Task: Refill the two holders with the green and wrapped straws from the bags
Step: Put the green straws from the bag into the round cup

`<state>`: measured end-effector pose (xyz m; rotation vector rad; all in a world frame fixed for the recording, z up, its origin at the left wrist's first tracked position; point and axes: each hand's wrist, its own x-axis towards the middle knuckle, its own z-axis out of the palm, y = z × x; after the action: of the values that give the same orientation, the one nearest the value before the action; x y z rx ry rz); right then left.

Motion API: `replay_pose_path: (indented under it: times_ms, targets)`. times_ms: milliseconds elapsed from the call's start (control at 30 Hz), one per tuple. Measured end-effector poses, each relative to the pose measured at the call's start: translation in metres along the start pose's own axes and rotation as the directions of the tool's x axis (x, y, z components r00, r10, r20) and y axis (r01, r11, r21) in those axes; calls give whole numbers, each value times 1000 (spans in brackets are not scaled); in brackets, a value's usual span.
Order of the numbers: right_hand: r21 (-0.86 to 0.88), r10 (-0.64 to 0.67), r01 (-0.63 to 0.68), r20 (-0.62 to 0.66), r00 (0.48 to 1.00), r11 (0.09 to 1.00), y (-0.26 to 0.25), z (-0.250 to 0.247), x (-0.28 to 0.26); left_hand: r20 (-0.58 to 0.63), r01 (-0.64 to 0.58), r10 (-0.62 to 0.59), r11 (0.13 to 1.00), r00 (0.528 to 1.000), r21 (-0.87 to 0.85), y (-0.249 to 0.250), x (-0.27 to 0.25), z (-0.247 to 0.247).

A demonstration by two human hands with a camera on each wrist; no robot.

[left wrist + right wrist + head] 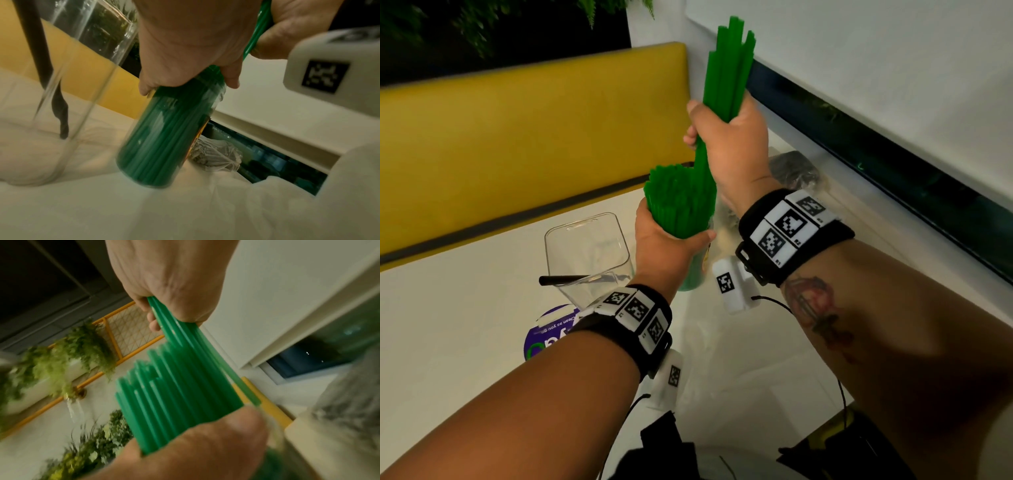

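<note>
My left hand (666, 241) grips the top of a clear round holder (164, 146) packed with green straws (681, 202). My right hand (727, 132) is raised above it and grips a bundle of green straws (729, 68); the bundle's lower ends reach down among the straws in the holder. In the right wrist view the bundle (185, 378) runs from my right hand (170, 280) down to my left thumb (216, 439). A second clear holder (589, 250) stands to the left with one black straw (561, 280) leaning in it. A crumpled bag of wrapped straws (216, 155) lies behind the green holder.
The white table (448, 325) carries a purple round sticker (548, 334) and thin clear plastic (726, 346) under my wrists. A yellow bench back (534, 130) runs behind it. A white wall with a dark window strip (893, 171) is on the right.
</note>
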<state>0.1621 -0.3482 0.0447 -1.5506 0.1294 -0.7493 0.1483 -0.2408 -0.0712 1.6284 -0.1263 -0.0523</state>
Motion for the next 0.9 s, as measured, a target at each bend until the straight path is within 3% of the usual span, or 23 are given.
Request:
replay_pose_path:
  times_ms: [167, 333, 433, 567, 600, 667, 700, 767, 800, 833, 900]
  targets:
    - [108, 133, -123, -90, 987, 987, 16, 3, -1, -23, -16, 17, 1000, 1000, 19, 2, 0, -1]
    - [-149, 129, -132, -29, 991, 980, 33, 6, -21, -4, -9, 9, 1000, 1000, 24, 2, 1, -2]
    - [-253, 188, -159, 95, 978, 954, 38, 3, -30, 4, -3, 2, 999, 1000, 46, 2, 0, -3]
    - [-239, 321, -243, 376, 869, 940, 35, -13, -30, 6, -4, 3, 998, 1000, 66, 2, 0, -4]
    - [-252, 269, -179, 392, 880, 951, 28, -15, -26, 4, -2, 2, 998, 1000, 67, 2, 0, -3]
    - [-305, 4, 99, 317, 948, 947, 7, -17, -14, -5, 6, -6, 997, 1000, 76, 3, -1, -2]
    - [-327, -189, 276, 273, 943, 904, -7, -17, -7, -8, 12, -11, 997, 1000, 77, 3, -1, -2]
    - [-421, -467, 540, 270, 842, 729, -30, -13, 6, -11, 17, -17, 997, 1000, 70, 3, -1, 0]
    - [-487, -475, 587, 344, 810, 647, -36, -10, 9, -15, 19, -18, 997, 1000, 71, 3, -1, 0]
    - [-551, -374, 592, 463, 803, 589, -36, -8, 9, -17, 21, -19, 997, 1000, 71, 3, -2, 0]
    - [-679, 21, 548, 637, 770, 488, -19, -5, -1, -17, 18, -17, 998, 1000, 64, 4, -1, 1]
